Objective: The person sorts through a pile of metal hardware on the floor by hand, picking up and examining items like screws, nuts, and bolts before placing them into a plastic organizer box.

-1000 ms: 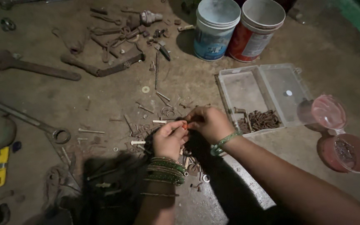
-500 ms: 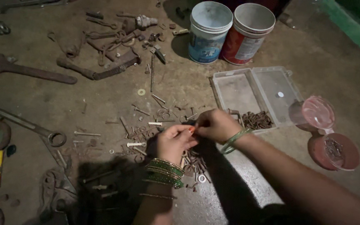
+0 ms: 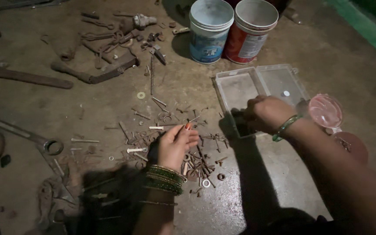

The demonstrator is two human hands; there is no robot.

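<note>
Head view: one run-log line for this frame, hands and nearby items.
left hand: over rusty screws, hold unclear | right hand: at clear plastic box, contents hidden | floor: wrench, two buckets

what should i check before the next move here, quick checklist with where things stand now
1. Clear plastic box open, lid laid flat: ok.
2. Right hand over the box's near compartment: ok; whether it holds a piece: cannot tell.
3. Left hand over the pile of rusty screws and nails on the floor: ok; whether its fingers pinch anything: cannot tell.
4. Box contents under the right hand: hidden, cannot tell.
5. Small pink container beside the box, open: ok.
6. Two buckets upright behind the box, apart from both hands: ok.
</note>
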